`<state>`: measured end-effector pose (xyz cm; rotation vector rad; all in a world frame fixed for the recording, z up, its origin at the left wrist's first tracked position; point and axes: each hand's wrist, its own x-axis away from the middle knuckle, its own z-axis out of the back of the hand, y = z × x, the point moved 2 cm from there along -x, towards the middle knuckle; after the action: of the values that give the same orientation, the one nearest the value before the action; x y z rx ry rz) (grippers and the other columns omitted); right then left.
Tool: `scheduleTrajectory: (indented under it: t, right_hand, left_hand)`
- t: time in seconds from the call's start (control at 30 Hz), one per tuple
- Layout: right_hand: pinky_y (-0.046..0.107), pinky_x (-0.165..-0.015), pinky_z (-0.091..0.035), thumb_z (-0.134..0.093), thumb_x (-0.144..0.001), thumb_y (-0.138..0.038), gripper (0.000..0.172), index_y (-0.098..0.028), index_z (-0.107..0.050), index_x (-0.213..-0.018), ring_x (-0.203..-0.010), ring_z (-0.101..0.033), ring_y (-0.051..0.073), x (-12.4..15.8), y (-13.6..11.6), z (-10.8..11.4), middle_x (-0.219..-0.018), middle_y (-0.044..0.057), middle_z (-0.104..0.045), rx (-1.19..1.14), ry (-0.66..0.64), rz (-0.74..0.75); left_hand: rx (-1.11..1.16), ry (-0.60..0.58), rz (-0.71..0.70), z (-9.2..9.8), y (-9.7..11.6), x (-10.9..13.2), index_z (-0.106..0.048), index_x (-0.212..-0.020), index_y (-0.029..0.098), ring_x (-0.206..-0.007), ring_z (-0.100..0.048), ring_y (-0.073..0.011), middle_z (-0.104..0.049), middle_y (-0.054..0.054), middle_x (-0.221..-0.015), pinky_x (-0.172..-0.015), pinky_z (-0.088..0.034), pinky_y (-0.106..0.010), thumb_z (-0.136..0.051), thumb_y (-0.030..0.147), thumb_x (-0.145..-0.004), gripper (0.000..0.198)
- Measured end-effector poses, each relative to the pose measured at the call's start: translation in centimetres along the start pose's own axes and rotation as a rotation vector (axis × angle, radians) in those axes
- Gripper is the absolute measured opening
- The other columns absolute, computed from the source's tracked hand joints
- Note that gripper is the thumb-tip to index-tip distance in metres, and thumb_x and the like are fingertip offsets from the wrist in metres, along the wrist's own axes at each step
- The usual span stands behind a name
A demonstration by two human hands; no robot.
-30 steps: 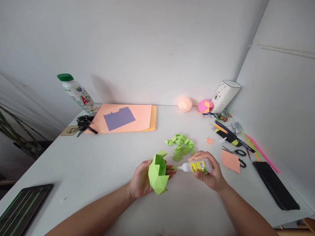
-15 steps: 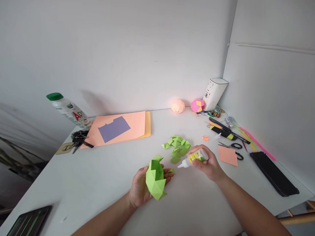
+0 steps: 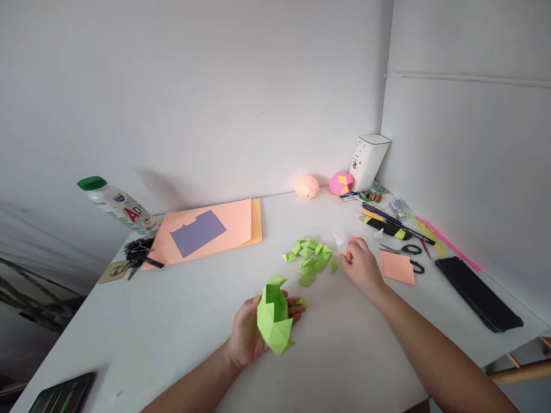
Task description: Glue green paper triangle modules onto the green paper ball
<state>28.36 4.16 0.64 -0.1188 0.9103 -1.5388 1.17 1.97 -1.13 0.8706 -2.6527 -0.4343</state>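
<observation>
My left hand (image 3: 247, 332) is cupped palm up around a hollow light-green paper polyhedron (image 3: 274, 324), whose open top has pointed edges. At its fingertips rests a small green paper piece (image 3: 302, 302). My right hand (image 3: 361, 265) is closed around a glue bottle, mostly hidden by the fingers; the white nozzle (image 3: 338, 240) points up and away. Left of that hand lies a loose pile of small folded green paper pieces (image 3: 307, 252) on the white table (image 3: 172, 321).
Peach paper sheets (image 3: 236, 221) with a purple piece (image 3: 198, 232) lie at the back left, near a white bottle (image 3: 123, 206) and keys (image 3: 138, 252). Rightward are scissors (image 3: 408, 249), peach sticky notes (image 3: 398, 268), a cutter (image 3: 385, 228) and a black case (image 3: 477, 292). Two paper balls (image 3: 307, 187) stand behind.
My right hand has moved away from the green polyhedron, back toward the far side of the table, turning the glue bottle's nozzle away. My left hand has barely shifted.
</observation>
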Motion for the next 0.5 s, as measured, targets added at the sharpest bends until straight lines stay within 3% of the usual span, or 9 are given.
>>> scheduleTrajectory:
  t: [0.1, 0.23, 0.3, 0.4, 0.5]
  right_hand:
    - [0.034, -0.06, -0.041, -0.053, -0.068, -0.013, 0.028, -0.023, -0.031, -0.055, -0.077, -0.057, 0.027, -0.1, 0.4, -0.2, -0.071, 0.006, -0.05, 0.07, -0.01, 0.043]
    - [0.047, -0.081, -0.041, -0.057, -0.075, -0.02, 0.017, -0.022, -0.045, -0.062, -0.098, -0.054, 0.033, 0.2, -1.3, 0.3, -0.092, 0.013, -0.058, 0.089, 0.03, 0.143]
    - [0.045, -0.084, -0.042, -0.058, -0.077, -0.023, 0.014, -0.022, -0.049, -0.067, -0.095, -0.056, 0.029, 0.8, -3.0, 0.5, -0.092, 0.01, -0.06, 0.037, 0.002, 0.221]
    - [0.037, -0.075, -0.048, -0.055, -0.08, -0.019, 0.005, -0.023, -0.052, -0.077, -0.085, -0.059, 0.023, 2.5, -5.8, 0.4, -0.089, 0.007, -0.061, -0.229, -0.198, 0.316]
    - [0.033, -0.069, -0.05, -0.057, -0.075, -0.017, 0.019, -0.023, -0.051, -0.092, -0.082, -0.058, 0.021, 4.2, -7.2, -0.1, -0.098, 0.007, -0.06, -0.353, -0.449, 0.241]
  left_hand:
    - [-0.019, -0.028, 0.005, -0.1, 0.0, 0.0, -0.068, -0.099, 0.011, -0.106, -0.062, -0.0297, -0.068, -0.017, -0.111, -0.098, -0.039, -0.038, -0.055, 0.04, -0.078, 0.039]
    - [-0.025, -0.069, 0.002, -0.2, 0.0, -0.2, -0.067, -0.101, 0.01, -0.108, -0.061, -0.0315, -0.067, -0.018, -0.113, -0.099, -0.036, -0.041, -0.054, 0.039, -0.078, 0.039]
    - [-0.02, -0.084, 0.0, -0.3, 0.0, -0.3, -0.067, -0.1, 0.009, -0.107, -0.061, -0.0319, -0.067, -0.018, -0.113, -0.099, -0.035, -0.043, -0.055, 0.039, -0.078, 0.039]
    - [-0.009, -0.092, -0.008, -0.4, 0.0, -0.3, -0.067, -0.099, 0.009, -0.104, -0.062, -0.032, -0.067, -0.018, -0.11, -0.099, -0.034, -0.043, -0.056, 0.039, -0.077, 0.039]
    - [0.003, -0.098, -0.027, -0.5, 0.1, -0.3, -0.067, -0.099, 0.008, -0.104, -0.061, -0.0327, -0.067, -0.018, -0.109, -0.098, -0.034, -0.043, -0.058, 0.039, -0.075, 0.04]
